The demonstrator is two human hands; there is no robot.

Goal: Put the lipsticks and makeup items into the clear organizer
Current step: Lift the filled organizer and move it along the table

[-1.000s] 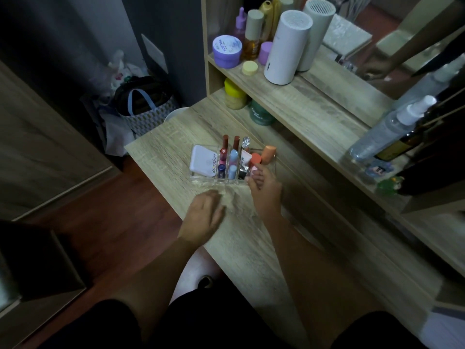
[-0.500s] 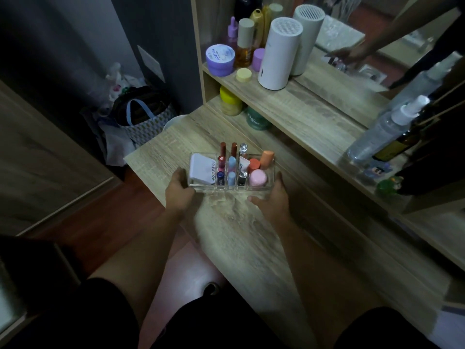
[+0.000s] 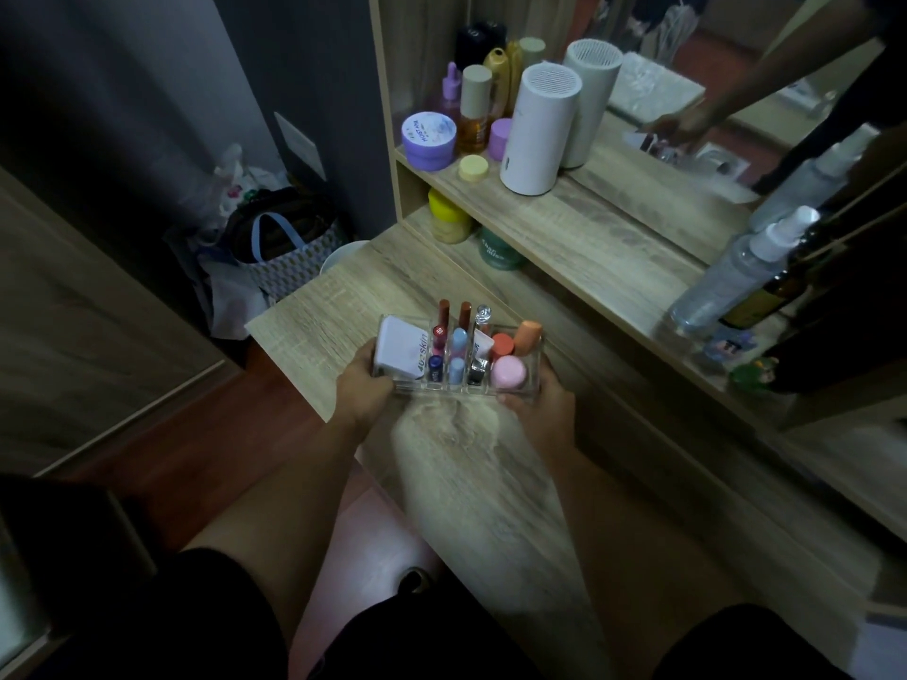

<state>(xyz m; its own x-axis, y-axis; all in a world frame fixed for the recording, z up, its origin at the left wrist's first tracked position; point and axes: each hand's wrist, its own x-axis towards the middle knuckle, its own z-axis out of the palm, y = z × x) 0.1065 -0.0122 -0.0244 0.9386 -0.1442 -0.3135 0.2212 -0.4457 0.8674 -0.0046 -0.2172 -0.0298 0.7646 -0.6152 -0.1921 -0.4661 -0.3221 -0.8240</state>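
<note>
The clear organizer (image 3: pixel 534 365) sits on the wooden desk (image 3: pixel 343 296), held at both ends. My left hand (image 3: pixel 360 392) grips its left end and my right hand (image 3: pixel 537 409) grips its right front corner. Inside stand a white compact (image 3: pixel 400 350) on the left, several lipsticks (image 3: pixel 444 319) in the middle slots, and a pink round jar (image 3: pixel 508 373) with orange-capped items (image 3: pixel 525 336) on the right.
A raised shelf (image 3: pixel 564 223) behind the desk carries a white cylinder (image 3: pixel 537 130), a purple jar (image 3: pixel 428 139) and bottles. A yellow jar (image 3: pixel 447 215) and a green jar (image 3: pixel 498 247) stand beneath it. Spray bottles (image 3: pixel 736 272) stand right, before a mirror. A bag (image 3: pixel 280 247) lies on the floor left.
My right hand left the pink jar in the organizer. Both hands then moved to the organizer's ends and took hold of it; it now sits a little nearer to me.
</note>
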